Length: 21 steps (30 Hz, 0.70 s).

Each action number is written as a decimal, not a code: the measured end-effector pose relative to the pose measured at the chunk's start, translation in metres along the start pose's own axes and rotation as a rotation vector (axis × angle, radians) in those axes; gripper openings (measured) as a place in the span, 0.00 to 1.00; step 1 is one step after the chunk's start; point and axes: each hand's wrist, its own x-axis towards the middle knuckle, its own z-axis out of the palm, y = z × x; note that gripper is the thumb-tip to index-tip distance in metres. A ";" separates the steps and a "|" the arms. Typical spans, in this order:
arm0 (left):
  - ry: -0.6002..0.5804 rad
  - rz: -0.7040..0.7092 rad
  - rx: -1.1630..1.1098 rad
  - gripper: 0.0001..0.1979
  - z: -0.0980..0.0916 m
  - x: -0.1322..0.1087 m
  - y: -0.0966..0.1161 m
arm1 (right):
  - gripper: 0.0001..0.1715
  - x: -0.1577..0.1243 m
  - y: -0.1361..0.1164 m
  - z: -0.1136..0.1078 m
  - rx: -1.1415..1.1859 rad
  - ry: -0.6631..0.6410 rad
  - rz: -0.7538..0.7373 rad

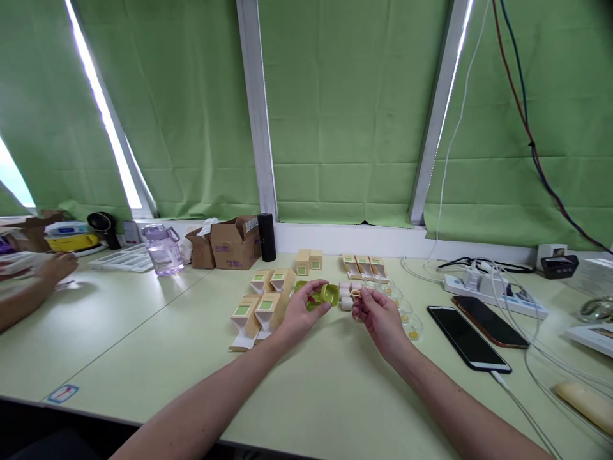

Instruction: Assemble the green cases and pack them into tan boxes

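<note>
My left hand (305,312) is closed around a small green case (329,294), tilted with its hollow side toward me. Between the fingertips of my right hand (382,317) is a small yellowish loop (355,293); its exact kind is too small to make out. White rounded pieces (345,303) lie between and behind my hands. Clear plastic cups (412,328) with yellow bits in them line up just right of my right hand. Several open cardboard boxes (271,306) with green labels stand beside my left hand.
At the right lie a white-edged phone (469,338), a dark phone (491,321) and a power strip (495,296) with trailing cables. Brown cartons (236,244), a black cylinder (267,237) and a purple water bottle (163,250) stand at the back left. Another person's hand (56,267) is at the far left.
</note>
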 end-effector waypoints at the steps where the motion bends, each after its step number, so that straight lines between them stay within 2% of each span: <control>1: -0.004 0.002 0.004 0.27 0.000 0.000 0.000 | 0.27 0.000 0.000 0.000 -0.002 -0.003 0.000; 7: -0.028 -0.008 0.012 0.27 0.002 -0.002 0.002 | 0.28 -0.004 -0.002 0.002 -0.097 -0.052 -0.084; 14: -0.038 0.010 0.012 0.27 0.003 -0.003 0.001 | 0.23 -0.010 -0.004 0.009 -0.259 -0.098 -0.239; 21: -0.040 0.036 0.030 0.25 0.004 -0.003 -0.001 | 0.12 -0.011 0.003 0.002 -0.485 -0.081 -0.368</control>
